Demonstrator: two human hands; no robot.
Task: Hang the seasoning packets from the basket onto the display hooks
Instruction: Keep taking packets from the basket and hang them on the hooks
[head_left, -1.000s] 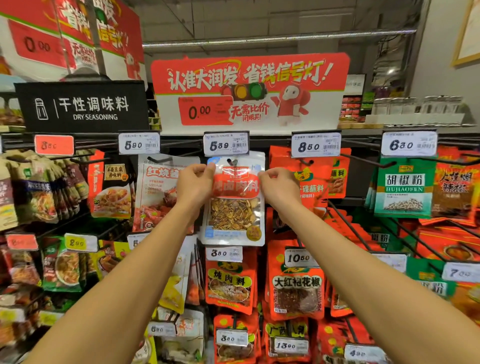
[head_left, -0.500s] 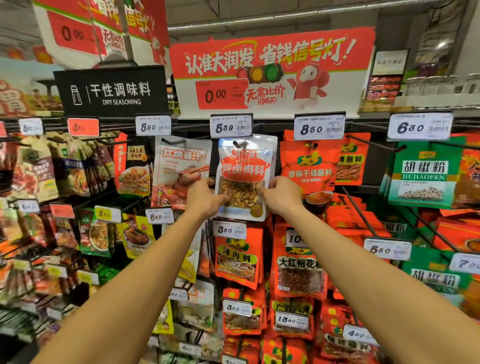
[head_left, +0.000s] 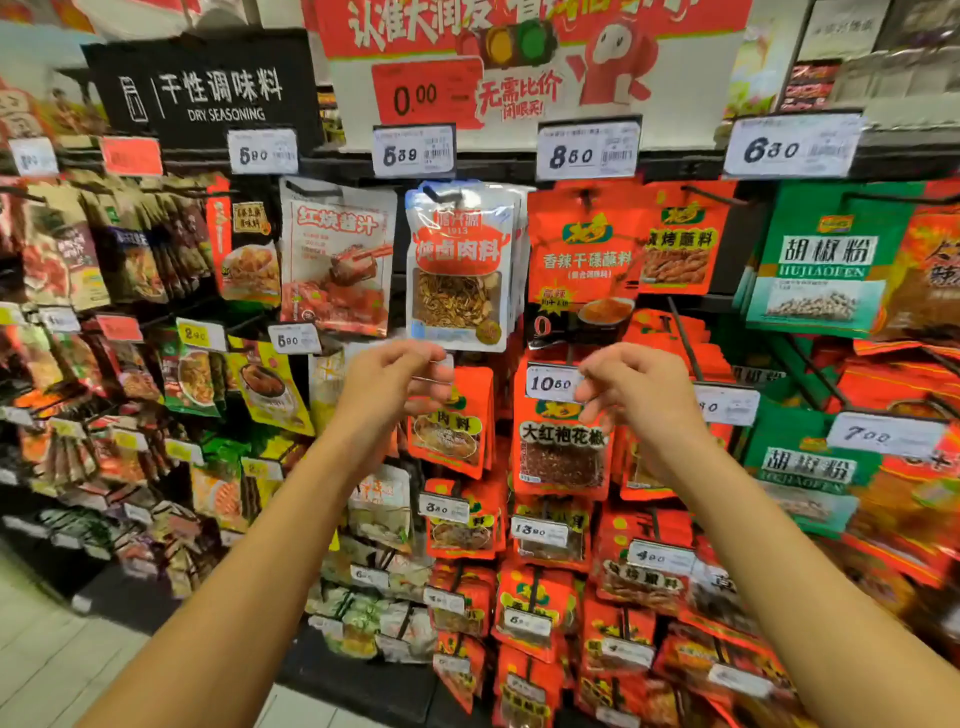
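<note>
Both hands empty below a stew-seasoning packet hanging on its hook.

Nearest, the left hand (head_left: 387, 382) and right hand (head_left: 631, 387) float just under the packet with fingers loosely curled and nothing between them, apart from it, which I judge fits a packet seated and let go; the picture is a little blurred, so light contact with the price tags behind the fingers cannot be ruled out. Just beyond, the silver seasoning packet (head_left: 460, 265) hangs upright at the front of a small stack on the display hook (head_left: 441, 195), under the 5.39 price tag (head_left: 414, 150). It has a red label band, white lettering and a clear window showing brown dried spices. The basket is not in view.
</note>
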